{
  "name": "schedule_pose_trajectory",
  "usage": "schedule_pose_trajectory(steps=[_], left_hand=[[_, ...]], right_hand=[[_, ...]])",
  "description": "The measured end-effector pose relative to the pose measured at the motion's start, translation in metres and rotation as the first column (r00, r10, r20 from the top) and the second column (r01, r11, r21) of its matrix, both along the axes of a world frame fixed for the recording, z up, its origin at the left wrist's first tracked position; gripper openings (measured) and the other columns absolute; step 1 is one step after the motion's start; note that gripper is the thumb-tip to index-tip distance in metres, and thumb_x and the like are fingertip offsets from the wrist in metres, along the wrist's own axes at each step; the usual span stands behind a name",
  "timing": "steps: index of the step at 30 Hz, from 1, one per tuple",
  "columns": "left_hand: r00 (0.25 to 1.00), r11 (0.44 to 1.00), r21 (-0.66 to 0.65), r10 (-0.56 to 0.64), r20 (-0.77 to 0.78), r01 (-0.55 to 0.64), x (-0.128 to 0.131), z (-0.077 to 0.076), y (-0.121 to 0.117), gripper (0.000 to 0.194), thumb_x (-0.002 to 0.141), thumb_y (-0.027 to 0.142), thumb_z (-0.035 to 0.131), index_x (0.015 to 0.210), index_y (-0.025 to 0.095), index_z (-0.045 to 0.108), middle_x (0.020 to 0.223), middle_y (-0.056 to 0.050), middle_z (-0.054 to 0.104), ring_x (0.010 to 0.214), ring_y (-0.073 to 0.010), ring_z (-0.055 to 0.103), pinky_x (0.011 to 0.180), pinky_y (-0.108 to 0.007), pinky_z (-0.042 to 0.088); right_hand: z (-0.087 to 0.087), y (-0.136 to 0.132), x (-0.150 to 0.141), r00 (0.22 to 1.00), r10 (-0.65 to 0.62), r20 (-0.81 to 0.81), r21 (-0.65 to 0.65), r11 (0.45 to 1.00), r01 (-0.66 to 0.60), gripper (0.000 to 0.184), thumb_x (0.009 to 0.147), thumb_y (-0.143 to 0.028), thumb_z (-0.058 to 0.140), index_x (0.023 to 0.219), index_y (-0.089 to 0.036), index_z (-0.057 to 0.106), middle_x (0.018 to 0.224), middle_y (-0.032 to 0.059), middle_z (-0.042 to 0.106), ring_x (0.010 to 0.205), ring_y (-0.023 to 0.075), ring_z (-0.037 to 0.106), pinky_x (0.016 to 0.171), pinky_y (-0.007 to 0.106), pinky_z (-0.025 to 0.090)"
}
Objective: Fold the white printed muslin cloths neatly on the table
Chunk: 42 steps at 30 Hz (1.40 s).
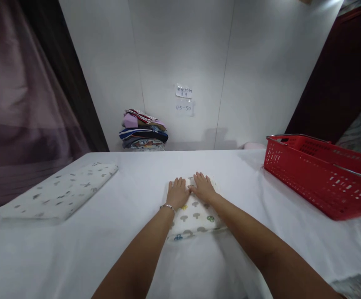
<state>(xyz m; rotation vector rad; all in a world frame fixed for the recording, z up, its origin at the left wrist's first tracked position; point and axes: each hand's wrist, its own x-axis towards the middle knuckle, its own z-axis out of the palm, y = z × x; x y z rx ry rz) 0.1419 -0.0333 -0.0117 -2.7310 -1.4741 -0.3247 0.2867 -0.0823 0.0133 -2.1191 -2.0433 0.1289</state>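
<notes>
A small folded white cloth (195,218) printed with mushrooms lies on the white table (130,195) in front of me. My left hand (178,193) rests flat on its far left part, fingers stretched out, a thin bracelet on the wrist. Beside it and touching it, my right hand (202,187) lies flat on the cloth's far right part, fingers spread. Neither hand holds anything.
A folded white patterned cloth (58,193) lies at the table's left. A red plastic basket (320,172) stands at the right. A pile of folded coloured clothes (143,131) sits behind the table against the white wall, under paper notes (183,99). A purplish curtain (18,104) hangs left.
</notes>
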Motion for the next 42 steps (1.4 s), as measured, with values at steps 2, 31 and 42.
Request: schedule_pose_trajectory(steps=[2, 31, 42], left_hand=[[1.0, 1.0, 0.025, -0.009, -0.008, 0.009, -0.002, -0.006, 0.0, 0.059, 0.091, 0.047, 0.024, 0.141, 0.016, 0.032, 0.148, -0.009, 0.029, 0.138, -0.0252, 0.019, 0.111, -0.048, 0.012], [0.999, 1.0, 0.006, -0.027, 0.021, 0.027, -0.004, -0.001, -0.004, 0.059, 0.091, 0.047, 0.028, 0.14, 0.013, 0.034, 0.148, -0.01, 0.028, 0.138, -0.0252, 0.019, 0.111, -0.048, 0.013], [0.995, 0.984, -0.169, 0.067, 0.069, -0.055, -0.028, -0.002, -0.027, 0.065, 0.089, 0.054, 0.027, 0.141, 0.017, 0.03, 0.153, -0.005, 0.013, 0.14, -0.0234, 0.006, 0.108, -0.053, 0.019]], right_hand=[[-0.011, 0.005, 0.007, 1.0, -0.028, 0.006, -0.039, 0.999, 0.028, 0.071, 0.091, -0.056, 0.021, 0.144, -0.009, 0.024, 0.151, 0.0131, 0.017, 0.14, 0.024, 0.009, 0.111, 0.042, 0.007], [-0.027, -0.009, 0.034, 0.986, -0.167, 0.003, -0.06, 0.984, 0.167, 0.078, 0.088, -0.062, 0.019, 0.145, -0.008, 0.019, 0.152, 0.0126, 0.011, 0.14, 0.0249, 0.005, 0.11, 0.046, 0.004], [-0.018, -0.008, 0.033, 0.986, -0.168, -0.014, -0.113, 0.98, 0.166, 0.075, 0.089, -0.058, 0.022, 0.145, -0.008, 0.019, 0.152, 0.0133, 0.01, 0.14, 0.0253, 0.005, 0.11, 0.046, 0.004]])
